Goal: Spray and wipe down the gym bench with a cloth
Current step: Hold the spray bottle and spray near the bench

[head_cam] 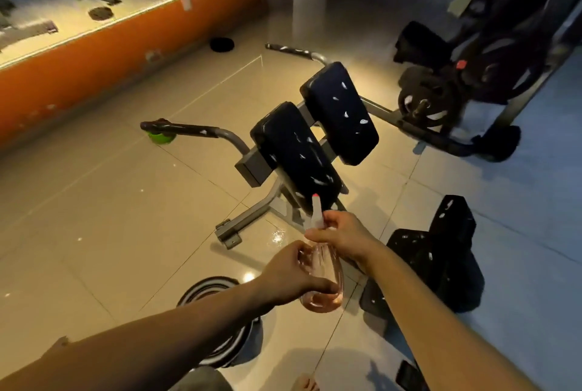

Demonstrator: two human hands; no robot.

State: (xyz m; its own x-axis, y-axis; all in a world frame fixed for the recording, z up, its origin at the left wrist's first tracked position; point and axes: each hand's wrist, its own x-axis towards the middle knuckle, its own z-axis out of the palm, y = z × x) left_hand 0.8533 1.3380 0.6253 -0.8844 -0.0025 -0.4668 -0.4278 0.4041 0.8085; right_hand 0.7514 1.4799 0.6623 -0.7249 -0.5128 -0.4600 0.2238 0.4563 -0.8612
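Near the bench pad (299, 151) — left hand (291, 274) wraps spray bottle (324, 293), right hand (345, 237) grips its spray head (316, 209); likely spraying stage — wiping undone, no cloth seen.

You've got glossy beige tiles underfoot, the floor (110, 217) catching the lights. The gym bench (299, 154) stands on it dead ahead, grey foot flat on the tiles. A black disc (222, 44) lies back by the orange wall (94, 69), and a green object (161, 138) sits beneath one bench handle. A white-rimmed weight plate (208, 289) lies near your feet, with a black padded unit (441, 258) just beside you.
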